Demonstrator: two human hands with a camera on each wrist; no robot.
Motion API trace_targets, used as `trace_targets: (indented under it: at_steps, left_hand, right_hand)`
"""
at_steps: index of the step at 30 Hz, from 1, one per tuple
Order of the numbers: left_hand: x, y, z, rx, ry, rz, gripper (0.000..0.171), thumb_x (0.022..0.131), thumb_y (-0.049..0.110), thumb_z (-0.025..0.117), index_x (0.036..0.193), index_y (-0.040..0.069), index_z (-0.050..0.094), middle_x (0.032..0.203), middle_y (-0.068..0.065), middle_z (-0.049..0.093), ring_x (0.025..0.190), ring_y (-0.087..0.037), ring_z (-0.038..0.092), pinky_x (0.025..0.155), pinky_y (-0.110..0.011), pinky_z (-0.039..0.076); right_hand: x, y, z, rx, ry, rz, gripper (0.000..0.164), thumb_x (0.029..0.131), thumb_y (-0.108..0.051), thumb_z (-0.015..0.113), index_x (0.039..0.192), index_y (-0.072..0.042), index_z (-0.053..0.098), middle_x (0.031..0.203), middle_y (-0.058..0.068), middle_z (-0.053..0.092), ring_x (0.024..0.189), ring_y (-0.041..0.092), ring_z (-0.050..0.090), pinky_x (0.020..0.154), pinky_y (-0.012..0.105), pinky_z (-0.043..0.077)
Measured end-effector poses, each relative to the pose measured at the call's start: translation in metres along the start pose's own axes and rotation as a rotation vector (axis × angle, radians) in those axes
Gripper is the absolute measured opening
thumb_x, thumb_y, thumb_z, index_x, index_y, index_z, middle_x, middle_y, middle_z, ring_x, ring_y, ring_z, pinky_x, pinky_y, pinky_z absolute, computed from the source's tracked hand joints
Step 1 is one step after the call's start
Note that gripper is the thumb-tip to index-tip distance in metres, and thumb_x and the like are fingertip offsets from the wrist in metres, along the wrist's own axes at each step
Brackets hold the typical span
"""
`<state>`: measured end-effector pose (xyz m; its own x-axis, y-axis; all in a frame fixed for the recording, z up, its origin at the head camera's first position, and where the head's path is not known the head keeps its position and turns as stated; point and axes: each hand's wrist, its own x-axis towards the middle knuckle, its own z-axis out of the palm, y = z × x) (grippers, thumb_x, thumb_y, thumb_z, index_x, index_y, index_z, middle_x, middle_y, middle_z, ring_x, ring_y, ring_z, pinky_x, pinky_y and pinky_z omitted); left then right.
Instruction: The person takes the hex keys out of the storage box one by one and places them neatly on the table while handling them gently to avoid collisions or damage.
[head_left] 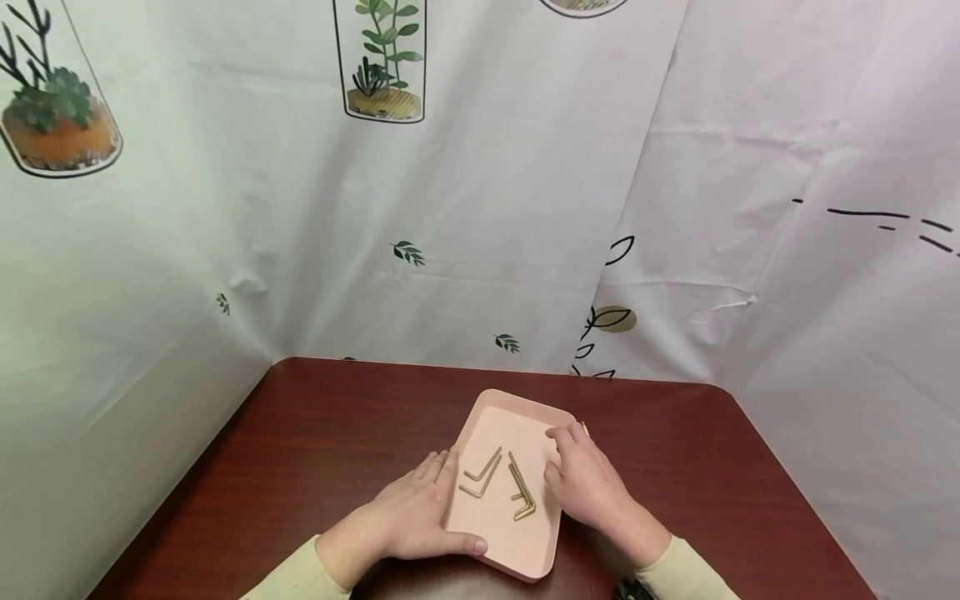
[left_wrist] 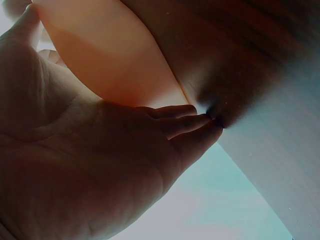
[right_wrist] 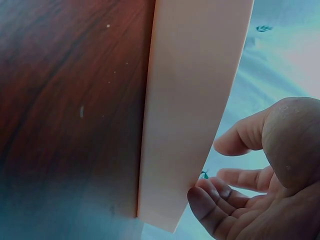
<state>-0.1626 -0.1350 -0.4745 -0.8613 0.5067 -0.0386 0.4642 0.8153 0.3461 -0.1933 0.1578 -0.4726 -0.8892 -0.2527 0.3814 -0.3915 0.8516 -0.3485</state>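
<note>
A pale pink tray (head_left: 498, 546) lies slanted on the table. On its floor are several brass-coloured L-shaped hex keys, a pair of hex keys (head_left: 490, 477) on the left and a bunched group of hex keys (head_left: 522, 485) on the right. My left hand (head_left: 416, 510) rests against the tray's left wall with its fingers straight, its thumb over the near-left rim. In the left wrist view, its fingertips reach the tabletop. Above the tray's right rim is my right hand (head_left: 588, 479), fingers loosely bent, thumb apart, nothing visible between them. The right wrist view shows a finger at the rim.
The dark red wooden table (head_left: 337, 417) surrounds the tray. White printed cloth (head_left: 487, 208) hangs behind it and on both sides. A small dark object (head_left: 630, 590) shows at the bottom edge by the right sleeve (head_left: 684, 571); its kind is unclear.
</note>
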Motion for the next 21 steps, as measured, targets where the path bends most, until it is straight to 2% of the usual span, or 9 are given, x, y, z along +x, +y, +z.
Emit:
trace_targets:
  at_steps: [10, 13, 19, 21]
  left_hand:
    - [0.0, 0.002, 0.0, -0.006, -0.002, -0.009, 0.143, 0.083, 0.092, 0.07, 0.171, -0.011, 0.024, 0.171, -0.036, 0.037, 0.16, -0.048, 0.038, 0.124, -0.062, 0.041]
    - [0.0, 0.003, -0.001, -0.007, -0.006, -0.013, 0.143, 0.083, 0.092, 0.07, 0.171, -0.011, 0.024, 0.171, -0.035, 0.037, 0.16, -0.048, 0.038, 0.124, -0.063, 0.042]
    - [-0.001, 0.003, -0.001, 0.002, -0.004, -0.01, 0.143, 0.083, 0.092, 0.069, 0.171, -0.012, 0.024, 0.17, -0.036, 0.037, 0.16, -0.048, 0.039, 0.123, -0.062, 0.042]
    - [-0.001, 0.003, -0.002, 0.003, -0.003, -0.008, 0.143, 0.084, 0.092, 0.069, 0.171, -0.012, 0.024, 0.17, -0.036, 0.037, 0.16, -0.048, 0.038, 0.124, -0.062, 0.042]
  right_hand:
    - [0.002, -0.006, -0.003, 0.011, -0.044, 0.028, 0.037, 0.092, -0.002, 0.077, 0.129, -0.001, 0.071, 0.128, 0.015, 0.064, 0.085, 0.023, 0.065, 0.076, 0.046, 0.059]
    - [0.004, -0.006, -0.001, 0.009, -0.054, 0.026, 0.036, 0.093, -0.002, 0.077, 0.129, 0.0, 0.071, 0.127, 0.016, 0.064, 0.086, 0.024, 0.066, 0.077, 0.047, 0.059]
    - [0.007, -0.01, 0.001, 0.012, -0.096, 0.024, 0.038, 0.092, -0.003, 0.074, 0.13, 0.001, 0.071, 0.123, 0.016, 0.063, 0.099, 0.031, 0.071, 0.083, 0.049, 0.061]
    - [0.008, -0.012, 0.001, 0.01, -0.112, 0.024, 0.038, 0.091, -0.003, 0.072, 0.13, 0.001, 0.071, 0.121, 0.016, 0.063, 0.097, 0.031, 0.071, 0.083, 0.049, 0.061]
